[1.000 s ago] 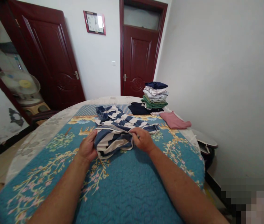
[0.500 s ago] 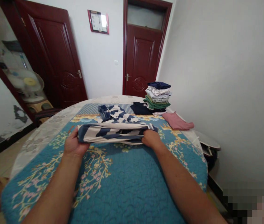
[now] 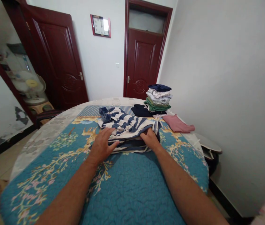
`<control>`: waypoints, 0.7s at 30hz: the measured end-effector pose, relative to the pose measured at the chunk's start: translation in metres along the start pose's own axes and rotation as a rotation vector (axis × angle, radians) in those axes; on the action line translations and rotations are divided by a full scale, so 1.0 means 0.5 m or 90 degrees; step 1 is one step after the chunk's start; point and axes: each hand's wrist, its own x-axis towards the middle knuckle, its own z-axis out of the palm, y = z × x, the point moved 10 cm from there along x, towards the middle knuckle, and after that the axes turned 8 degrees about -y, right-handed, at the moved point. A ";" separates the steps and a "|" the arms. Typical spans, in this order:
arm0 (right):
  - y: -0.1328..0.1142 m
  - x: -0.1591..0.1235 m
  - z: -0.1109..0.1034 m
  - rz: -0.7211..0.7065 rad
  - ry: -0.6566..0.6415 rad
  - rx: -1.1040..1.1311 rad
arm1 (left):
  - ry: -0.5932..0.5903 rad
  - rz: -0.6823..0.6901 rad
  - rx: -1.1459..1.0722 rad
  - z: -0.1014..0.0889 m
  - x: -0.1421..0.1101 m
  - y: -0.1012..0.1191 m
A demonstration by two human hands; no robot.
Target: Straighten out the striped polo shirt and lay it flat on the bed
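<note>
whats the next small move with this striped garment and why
I'd probably smooth the navy-and-white striped garment flat with the left hand, which already rests on it. Its near edge looks layered and uneven beside the right hand, while the folded clothes stack lies neat.

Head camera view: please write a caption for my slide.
Left hand and right hand rest on a navy-striped garment on a blue quilted bedspread, beside a stack of folded clothes.

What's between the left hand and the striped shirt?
Nothing visible. The left hand rests against the navy-and-white striped shirt, with no object between them.
</note>
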 end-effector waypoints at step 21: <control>-0.029 0.009 0.100 -0.121 -0.091 -0.035 | -0.233 -0.396 -1.112 0.169 -0.044 0.069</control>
